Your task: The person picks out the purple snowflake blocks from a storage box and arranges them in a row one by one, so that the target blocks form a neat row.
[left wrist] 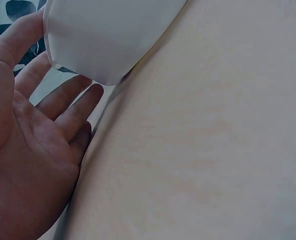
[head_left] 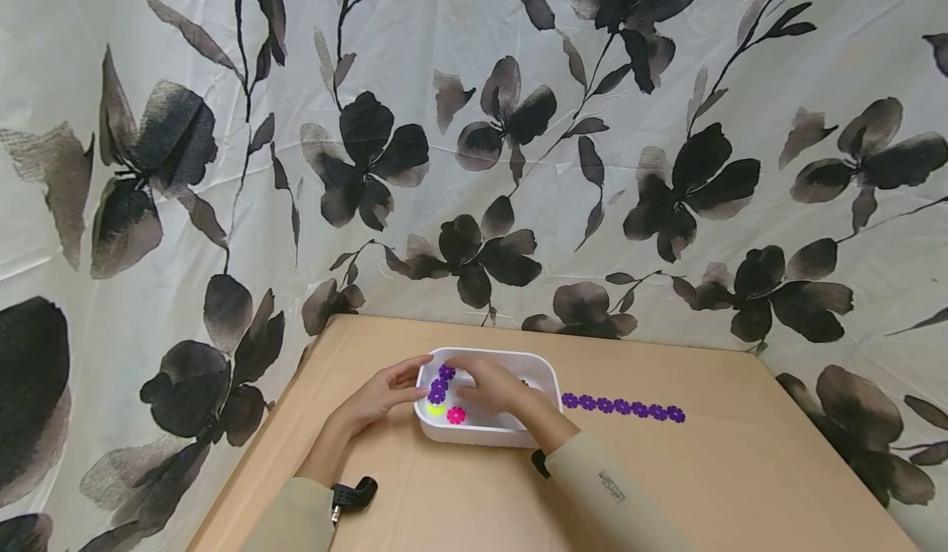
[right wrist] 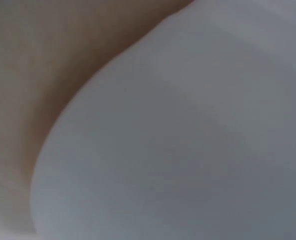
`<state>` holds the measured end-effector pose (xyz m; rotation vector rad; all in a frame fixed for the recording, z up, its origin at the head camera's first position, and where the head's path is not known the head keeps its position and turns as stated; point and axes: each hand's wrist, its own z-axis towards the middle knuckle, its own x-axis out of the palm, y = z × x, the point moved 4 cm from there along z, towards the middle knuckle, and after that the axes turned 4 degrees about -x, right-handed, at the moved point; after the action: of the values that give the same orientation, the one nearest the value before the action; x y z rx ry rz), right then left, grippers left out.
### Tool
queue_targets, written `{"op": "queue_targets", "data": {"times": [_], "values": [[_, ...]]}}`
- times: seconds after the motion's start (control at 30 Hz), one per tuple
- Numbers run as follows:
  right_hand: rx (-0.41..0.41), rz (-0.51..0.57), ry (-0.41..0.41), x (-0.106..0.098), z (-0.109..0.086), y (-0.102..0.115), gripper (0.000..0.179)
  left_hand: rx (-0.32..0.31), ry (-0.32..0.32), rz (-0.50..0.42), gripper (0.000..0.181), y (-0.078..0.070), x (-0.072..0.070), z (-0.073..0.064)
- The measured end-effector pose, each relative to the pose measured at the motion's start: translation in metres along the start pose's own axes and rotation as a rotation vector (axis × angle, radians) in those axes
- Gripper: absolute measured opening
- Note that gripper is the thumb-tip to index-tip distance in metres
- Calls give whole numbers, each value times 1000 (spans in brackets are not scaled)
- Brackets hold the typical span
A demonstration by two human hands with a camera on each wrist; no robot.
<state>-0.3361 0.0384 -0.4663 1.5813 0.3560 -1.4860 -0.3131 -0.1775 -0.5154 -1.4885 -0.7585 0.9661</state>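
Note:
A white tub point(head_left: 481, 435) stands on the table with several purple flower-shaped discs point(head_left: 439, 387) at its left end. These discs sit in a short row above a yellow disc point(head_left: 436, 410) and a pink disc point(head_left: 456, 415). My left hand point(head_left: 378, 394) is at the tub's left rim, thumb and index finger extended over it; the left wrist view shows the other fingers outside the wall. My right hand point(head_left: 490, 383) reaches into the tub, its index fingertip at the uppermost purple disc and its thumb apart; its other fingers are hidden. Only the tub's wall point(right wrist: 162, 140) fills most of the right wrist view.
A row of several joined purple discs point(head_left: 624, 407) lies on the tan table point(head_left: 726, 470) right of the tub. Behind the table hangs a white cloth point(head_left: 563, 239) with dark flowers. A black wrist strap point(head_left: 355, 494) is on the left forearm.

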Motion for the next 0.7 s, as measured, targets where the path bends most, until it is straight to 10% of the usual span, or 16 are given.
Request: {"op": "queue_targets", "data": {"times": [0.7], "values": [[71,-15,34,17,5,-12,37,-4,-7,-5,69,0,0,1]]}}
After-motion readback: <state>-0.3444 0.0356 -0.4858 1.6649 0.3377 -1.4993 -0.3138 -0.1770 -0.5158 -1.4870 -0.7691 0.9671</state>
